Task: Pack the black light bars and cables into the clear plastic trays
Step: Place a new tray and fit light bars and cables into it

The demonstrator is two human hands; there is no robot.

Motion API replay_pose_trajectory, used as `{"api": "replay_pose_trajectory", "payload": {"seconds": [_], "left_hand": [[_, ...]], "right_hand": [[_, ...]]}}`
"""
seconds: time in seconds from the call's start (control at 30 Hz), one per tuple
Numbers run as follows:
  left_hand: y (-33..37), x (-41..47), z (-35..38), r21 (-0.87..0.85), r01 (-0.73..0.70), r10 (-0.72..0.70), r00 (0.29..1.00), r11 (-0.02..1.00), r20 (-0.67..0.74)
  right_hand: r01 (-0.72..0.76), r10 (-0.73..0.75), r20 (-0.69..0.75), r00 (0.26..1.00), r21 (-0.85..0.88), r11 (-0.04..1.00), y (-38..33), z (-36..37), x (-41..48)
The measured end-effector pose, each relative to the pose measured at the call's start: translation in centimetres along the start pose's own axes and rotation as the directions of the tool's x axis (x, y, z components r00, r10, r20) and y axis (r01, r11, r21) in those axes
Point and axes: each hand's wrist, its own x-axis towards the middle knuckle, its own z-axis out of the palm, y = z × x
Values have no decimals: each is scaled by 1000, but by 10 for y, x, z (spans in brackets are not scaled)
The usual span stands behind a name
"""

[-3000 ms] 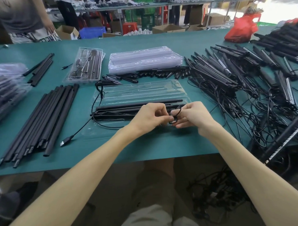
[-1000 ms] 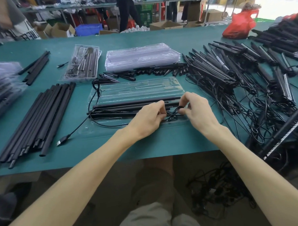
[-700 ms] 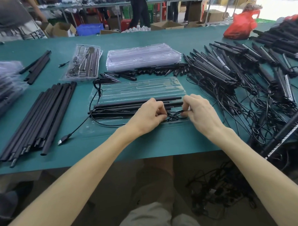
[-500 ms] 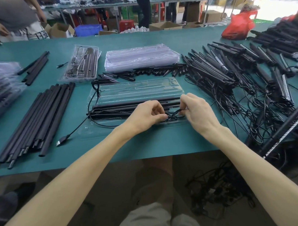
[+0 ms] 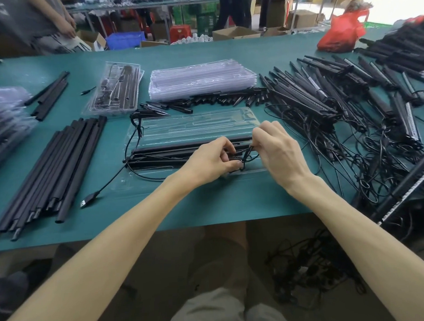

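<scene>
1. A teal mat covers the long work table (image 5: pixel 231 203). An open clear tray (image 5: pixel 197 123) lies near its front edge.
2. Black light bars (image 5: pixel 162 153) lie lengthwise in the tray's near half.
3. The left hand (image 5: pixel 211 160) and the right hand (image 5: pixel 280 153) meet over the tray's right end. Each pinches a small coiled black cable (image 5: pixel 245 156) between thumb and curled fingertips, just above the bars.
4. A loose cable runs off the tray's left end and ends in a USB plug (image 5: pixel 87 202) on the mat.
5. Left of the tray lies a row of long black tubes (image 5: pixel 55 165). Farther left are bagged packs (image 5: pixel 5 119).
6. Behind the tray lies a line of small black spikes (image 5: pixel 228 99). Behind them is a stack of empty clear trays (image 5: pixel 201 79), and a filled tray (image 5: pixel 117 91) sits to the tray's back left.
7. Right of the tray spreads a tangled heap of light bars and cables (image 5: pixel 348 112). A red plastic bag (image 5: pixel 338 33) sits far behind it.
8. Beyond the table stand a blue crate (image 5: pixel 125 39), cardboard boxes (image 5: pixel 235 33) and other people.
</scene>
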Motion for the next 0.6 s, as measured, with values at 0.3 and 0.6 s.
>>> {"api": "replay_pose_trajectory", "payload": {"seconds": [0.3,0.6], "left_hand": [[3,-2,3,53,8,-6,999,999,-35],[8,-2,0,-22,33,-34,999,999,-38]], "right_hand": [[-117,109,104,989,71,991,16,4,-12],[-203,152,256,955,186,961,27,-2,-10]]}}
